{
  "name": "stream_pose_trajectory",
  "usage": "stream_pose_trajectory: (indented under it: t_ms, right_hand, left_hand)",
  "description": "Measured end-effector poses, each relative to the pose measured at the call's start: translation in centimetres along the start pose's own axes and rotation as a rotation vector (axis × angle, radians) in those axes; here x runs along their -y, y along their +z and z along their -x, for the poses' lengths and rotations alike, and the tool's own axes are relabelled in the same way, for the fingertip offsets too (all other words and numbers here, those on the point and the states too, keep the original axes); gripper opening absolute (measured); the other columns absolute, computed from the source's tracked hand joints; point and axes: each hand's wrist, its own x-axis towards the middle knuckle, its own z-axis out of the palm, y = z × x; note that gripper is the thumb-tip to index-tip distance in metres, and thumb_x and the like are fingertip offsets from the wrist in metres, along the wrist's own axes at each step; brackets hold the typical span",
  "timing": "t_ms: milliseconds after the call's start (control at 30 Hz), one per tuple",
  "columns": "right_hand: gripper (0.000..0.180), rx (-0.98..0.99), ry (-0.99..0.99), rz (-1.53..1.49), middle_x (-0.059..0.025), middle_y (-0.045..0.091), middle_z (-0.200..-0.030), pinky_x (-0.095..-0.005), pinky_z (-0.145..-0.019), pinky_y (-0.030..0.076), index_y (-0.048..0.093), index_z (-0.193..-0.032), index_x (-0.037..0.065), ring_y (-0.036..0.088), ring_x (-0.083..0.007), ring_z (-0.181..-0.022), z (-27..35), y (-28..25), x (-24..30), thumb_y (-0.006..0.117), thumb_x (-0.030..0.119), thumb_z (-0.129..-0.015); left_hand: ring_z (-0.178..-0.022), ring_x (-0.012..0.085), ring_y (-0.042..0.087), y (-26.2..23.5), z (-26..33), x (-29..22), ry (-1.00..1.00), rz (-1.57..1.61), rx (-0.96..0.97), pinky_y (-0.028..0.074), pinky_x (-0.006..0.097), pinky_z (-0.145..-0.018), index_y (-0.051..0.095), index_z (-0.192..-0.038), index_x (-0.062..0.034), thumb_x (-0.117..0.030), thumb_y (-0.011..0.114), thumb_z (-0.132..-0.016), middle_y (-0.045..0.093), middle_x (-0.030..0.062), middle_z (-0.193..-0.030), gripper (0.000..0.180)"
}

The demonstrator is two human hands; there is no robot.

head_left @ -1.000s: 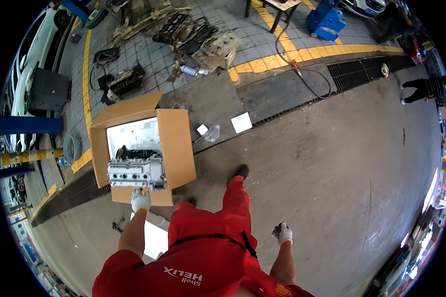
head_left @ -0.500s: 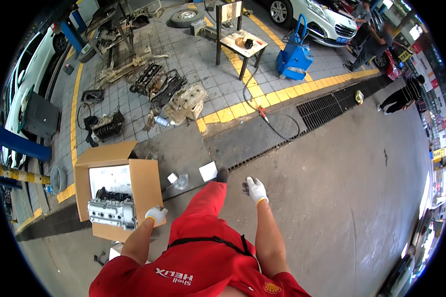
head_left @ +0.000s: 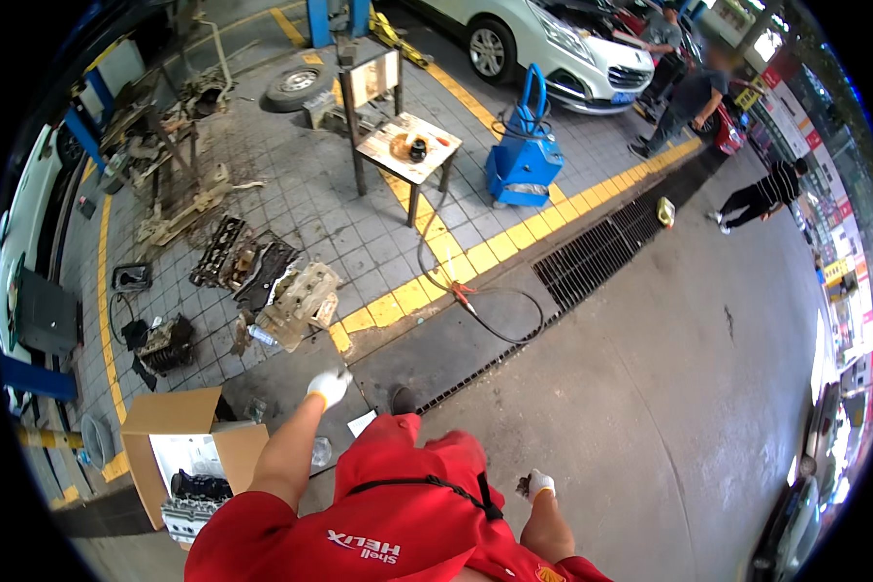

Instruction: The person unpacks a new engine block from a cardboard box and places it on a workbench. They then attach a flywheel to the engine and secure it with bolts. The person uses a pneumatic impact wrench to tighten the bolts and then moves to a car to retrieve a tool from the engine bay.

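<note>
The left grip (head_left: 329, 388) and right grip (head_left: 541, 484), both gloved, swing wide, perhaps for balance; whether either is clenched, released or grasping anything, I cannot tell. Leftward, the engine (head_left: 194, 506) sits in an open carton (head_left: 242, 452), probably for protection.

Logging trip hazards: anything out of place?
Yes: a black hose with red fitting runs loose across the yellow-painted floor line, and grimy metal engine parts lie scattered on grey floor tiles; both could trip someone.
</note>
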Motion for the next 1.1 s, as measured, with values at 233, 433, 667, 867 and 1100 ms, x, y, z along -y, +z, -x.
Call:
stream_pose_trajectory:
  t_ms: [233,433,667,867,1100]
  right_hand:
    - [0.023,0.025,-0.021,-0.017,-0.015,0.07,-0.088,-0.0488,-0.058,0.06,0.066,-0.109,0.004,0.068,-0.0309,-0.069,-1.1,4.7,10.5,0.059,0.025,-0.104]
    - [0.025,0.258,-0.173,0.23,-0.0148,0.073,-0.088,-0.049,-0.063,0.062,0.065,-0.113,0.007,0.069,-0.0312,-0.068,-6.3,17.5,26.8,0.059,0.029,-0.102]
    - [0.031,0.266,-0.804,0.673,-0.0124,0.076,-0.092,-0.0393,-0.058,0.057,0.068,-0.116,0.003,0.071,-0.0229,-0.067,-15.5,35.0,43.8,0.063,0.031,-0.102]
    - [0.042,0.21,-0.598,0.778,-0.0098,0.07,-0.081,-0.0372,-0.059,0.057,0.063,-0.124,0.002,0.069,-0.0214,-0.067,-19.1,46.3,49.7,0.069,0.035,-0.098]
    - [0.07,0.178,-0.554,0.982,-0.0289,0.073,-0.122,-0.0494,-0.103,0.054,0.057,-0.139,0.004,0.068,-0.0447,-0.123,-25.9,61.0,51.8,0.072,0.053,-0.092]
  left_hand:
    - [-0.134,0.0398,0.062,-5.3,-8.1,-13.0,0.108,0.182,0.127,0.049,0.044,-0.112,0.069,-0.138,-0.0081,-0.054,0.054,-0.106,0.068,0.0206,-0.141,0.058]
    - [-0.144,0.044,0.052,-0.5,-10.2,-8.9,-0.1,-0.006,0.226,0.041,0.043,-0.122,0.063,-0.144,0.0011,-0.058,0.05,-0.104,0.059,0.0272,-0.151,0.073]
    - [-0.125,0.0423,0.067,2.2,-7.9,-6.9,-0.38,-0.09,0.422,0.053,0.051,-0.103,0.072,-0.128,-0.0092,-0.047,0.05,-0.106,0.071,0.0261,-0.132,0.049]
    - [-0.112,0.0399,0.072,3.3,-6.5,-7.3,-0.594,0.075,0.518,0.056,0.051,-0.095,0.074,-0.118,-0.0116,-0.044,0.054,-0.104,0.077,0.0232,-0.115,0.041]
    - [-0.126,0.0409,0.066,5.8,-6.6,-4.7,-0.751,0.207,0.552,0.051,0.047,-0.107,0.075,-0.124,-0.0088,-0.038,0.055,-0.105,0.073,0.0218,-0.131,0.04]
